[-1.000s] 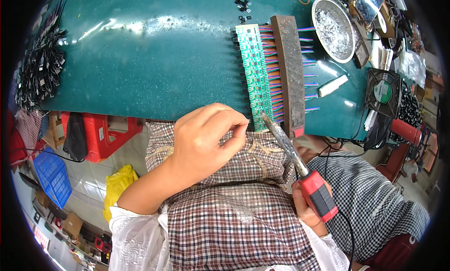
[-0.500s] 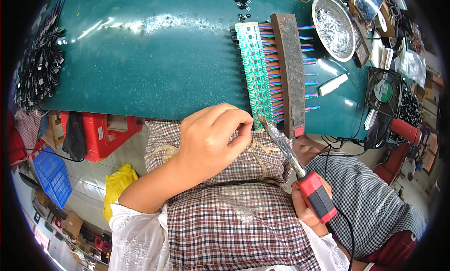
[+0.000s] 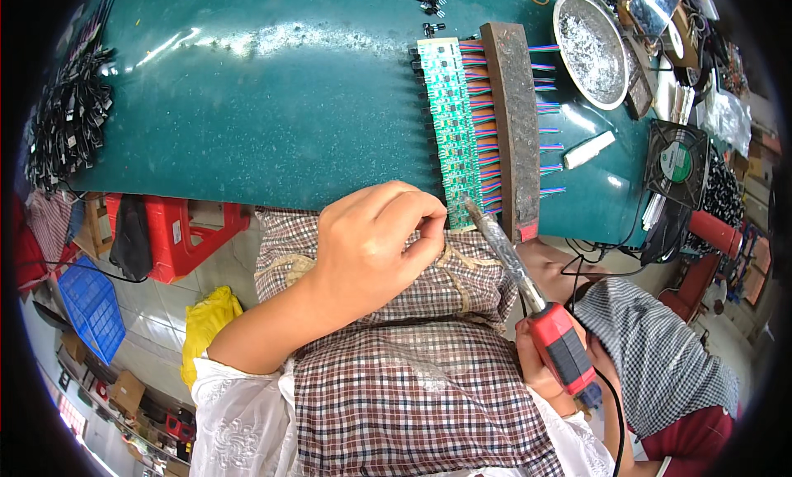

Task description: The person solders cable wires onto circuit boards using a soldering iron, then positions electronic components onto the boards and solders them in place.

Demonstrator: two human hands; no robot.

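Note:
A red and black soldering iron is gripped in my right hand. Its silver shaft slants up to the left, and the tip lies at the right side of a strip of green circuit boards, by the near end. Beside that end, thumb and forefinger of my left hand are pinched together; whatever they hold is hidden. Thin coloured wires run from the boards' right edge under a dark, heavy bar and stick out beyond it. Small black parts line the boards' left edge.
Loose black components lie beyond the strip. To the right are a metal bowl with silvery bits, a white stick and a fan. Black cables are heaped far left. A co-worker in checked cloth sits close right.
The iron's tip has shifted slightly right along the boards' near end, my right hand with it. My left hand keeps its place. The co-worker at right has leaned and moved an arm.

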